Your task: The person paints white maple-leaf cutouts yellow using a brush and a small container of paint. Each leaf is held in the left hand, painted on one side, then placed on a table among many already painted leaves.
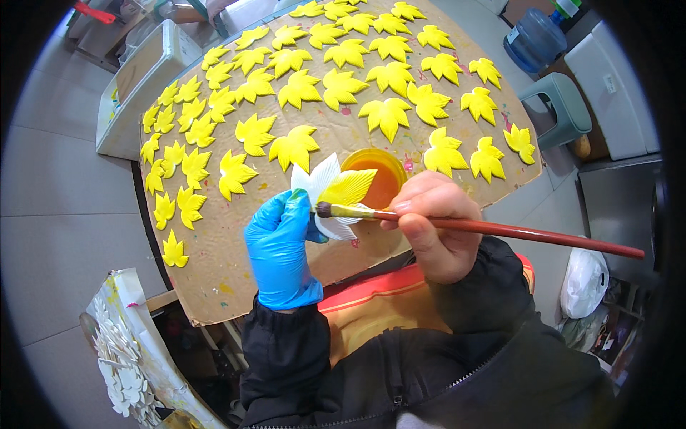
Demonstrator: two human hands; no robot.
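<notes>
My left hand (pixel 283 249), in a blue disposable glove, pinches a white ribbed leaf-shaped piece (pixel 316 179) with several pointed lobes. One lobe is yellow; the others that show are white. My bare right hand (pixel 442 222) grips a paintbrush with a reddish-brown handle (pixel 536 235). The brush's dark bristles (pixel 323 209) are over the middle of the piece, by the base of the yellow lobe. Just behind the piece, partly hidden by it, stands a round yellow container (pixel 401 163) with orange liquid in it. Many yellow leaf-shaped pieces (pixel 293 147) lie around on the cardboard sheet (pixel 214 284).
At the lower left, unpainted white pieces (pixel 126 381) are heaped on a paint-stained surface. A white foam box (pixel 126 118) is beyond the cardboard's left edge. At the right are a grey-green stool (pixel 568 110), a water bottle (pixel 536 43) and a white plastic bag (pixel 583 281).
</notes>
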